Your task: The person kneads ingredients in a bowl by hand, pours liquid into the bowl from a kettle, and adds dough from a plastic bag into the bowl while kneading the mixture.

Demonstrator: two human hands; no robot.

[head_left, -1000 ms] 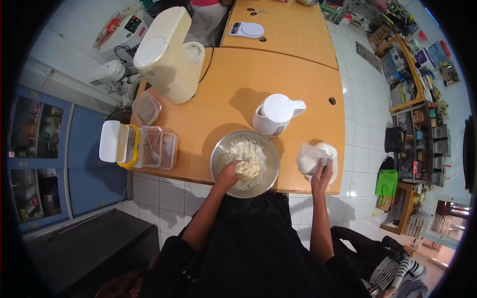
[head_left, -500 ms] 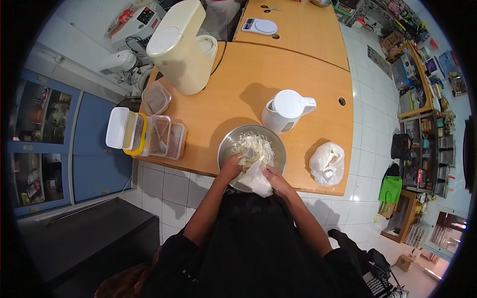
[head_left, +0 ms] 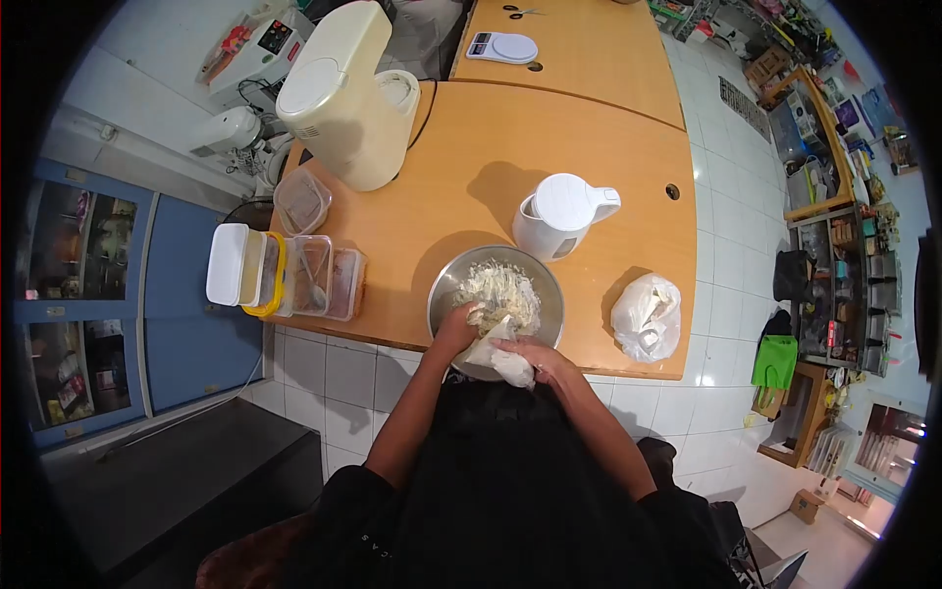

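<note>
A steel mixing bowl (head_left: 441,278) at the table's front edge holds crumbly, floury dough (head_left: 505,286). My left hand (head_left: 455,330) reaches into the bowl's left side, its fingers curled into the dough and partly hidden by it. In my right hand (head_left: 536,356) is a whitish, thin plastic bag (head_left: 488,350), gripped over the bowl's near rim. The bag sags toward my body and lies close beside my left hand. What is inside the bag cannot be made out.
A white electric kettle (head_left: 556,222) stands just behind the bowl. To the right sits another tied plastic bag (head_left: 647,319). Plastic containers (head_left: 312,272) crowd the left edge, near a large cream machine (head_left: 339,108). A kitchen scale (head_left: 502,47) and scissors (head_left: 523,12) lie further back.
My right hand has shifted slightly left and down, wrapping more over the plastic bag, which has sagged. My left hand stays in the bowl. The view has shifted a little.
</note>
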